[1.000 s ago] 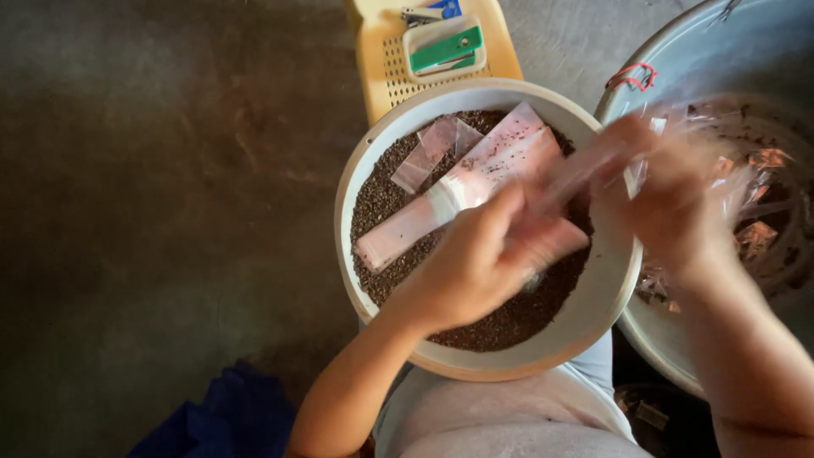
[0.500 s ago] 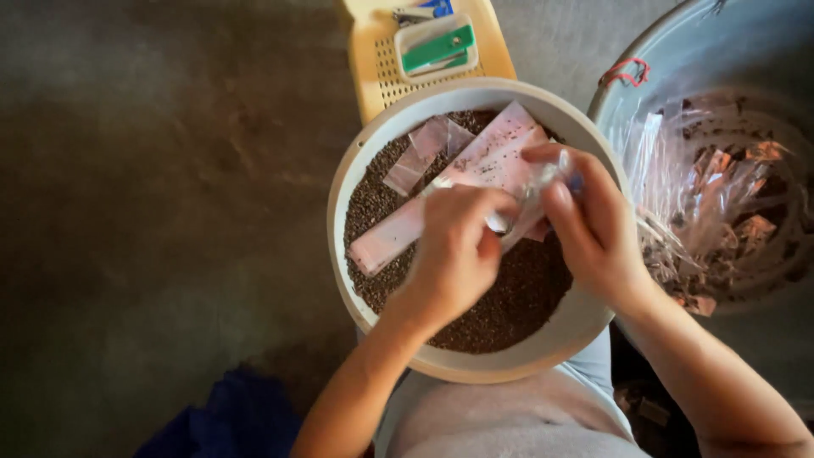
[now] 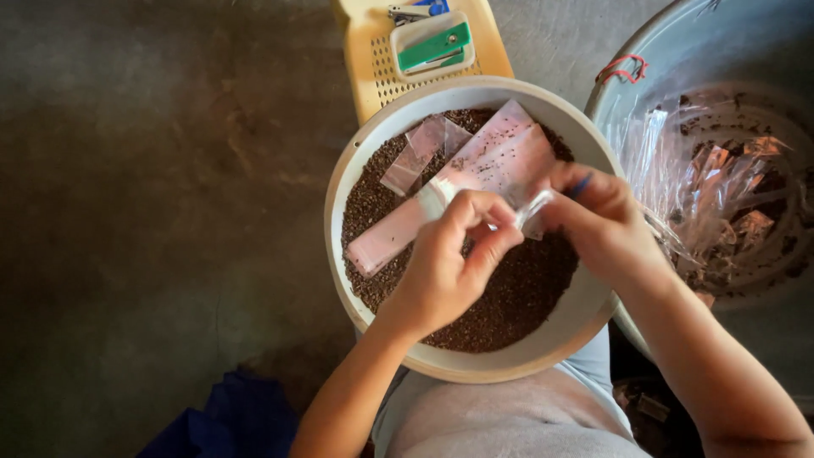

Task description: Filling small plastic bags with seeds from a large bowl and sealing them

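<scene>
Both hands pinched a small clear bag (image 3: 532,208) over the bowl (image 3: 373,153): left hand (image 3: 449,267) and right hand (image 3: 598,220) each gripped an edge. The bowl held dark seeds (image 3: 517,293) and pink packets (image 3: 496,161); the basin (image 3: 678,51) held filled bags (image 3: 721,195).

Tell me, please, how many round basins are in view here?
2. The white plastic basin of dark seeds sits on the person's lap, under both hands; the larger grey metal basin stands right of it, cut off by the frame.
</scene>
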